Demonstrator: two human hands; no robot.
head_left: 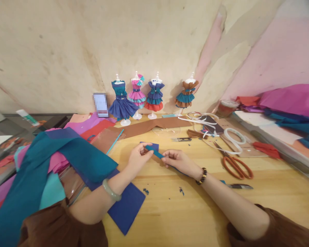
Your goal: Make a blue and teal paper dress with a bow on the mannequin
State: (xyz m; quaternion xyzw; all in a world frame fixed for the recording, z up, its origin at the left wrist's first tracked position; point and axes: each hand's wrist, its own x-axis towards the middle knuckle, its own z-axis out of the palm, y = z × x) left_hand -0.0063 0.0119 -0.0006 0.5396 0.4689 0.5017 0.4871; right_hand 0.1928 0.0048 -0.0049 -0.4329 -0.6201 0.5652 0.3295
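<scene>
A narrow folded teal strip (158, 154), of paper or cloth, stretches between my two hands above the wooden table. My left hand (139, 155) pinches its left end between thumb and fingers. Farther along the strip, my right hand (175, 160) pinches it too, and a darker tail runs on beneath that palm. Just behind the strip lies a small dark blue piece (151, 145). A larger dark blue sheet (127, 207) rests under my left forearm, beside a long teal sheet (90, 159). Small dark scraps (181, 191) are scattered in front of my hands.
Several small dress forms (152, 97) in ruffled dresses stand along the wall, near a phone (100, 104). To the right are orange-handled scissors (237, 166), a knife (239, 186), thread snips (181, 139) and a tape roll (235, 136). A brown strip (144, 128) crosses the back.
</scene>
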